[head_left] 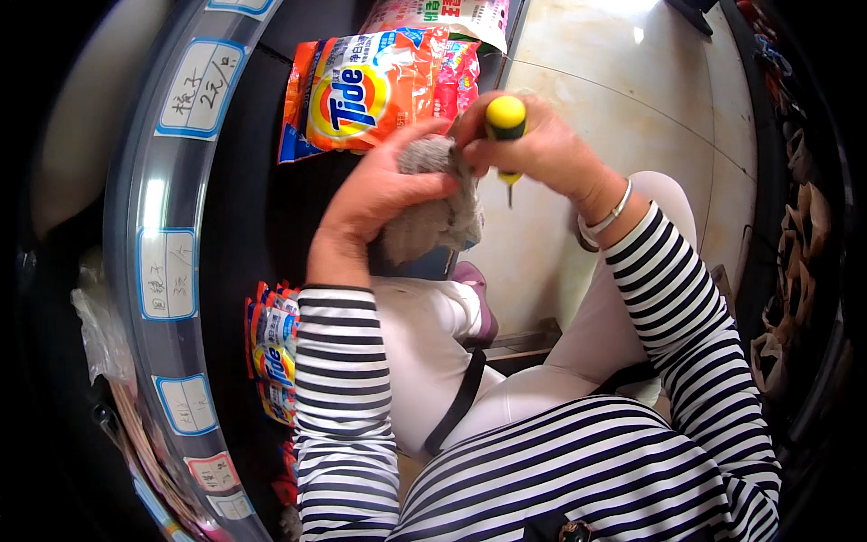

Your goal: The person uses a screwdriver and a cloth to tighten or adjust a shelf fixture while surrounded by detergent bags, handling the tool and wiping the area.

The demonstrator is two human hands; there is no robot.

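Note:
A grey-brown rag [420, 230] is bunched in my left hand [366, 199], its thumb lying across the front and the fingers behind. My right hand [546, 149] is closed on a screwdriver [507, 116] with a yellow and black handle, the thin metal tip pointing down. The right fingertips meet the upper right edge of the rag; whether they also pinch it, I cannot tell. Just beyond my left hand, an orange bag of laundry powder [361, 95] lies on the dark shelf [244, 199].
More bags, one pink and white [461, 20], lie behind the orange one. Small orange packets [275, 343] sit beside my left forearm. A curved shelf edge with price labels [169, 271] runs along the left. Tiled floor [623, 99] is at right; brown bags [799, 244] line the far right.

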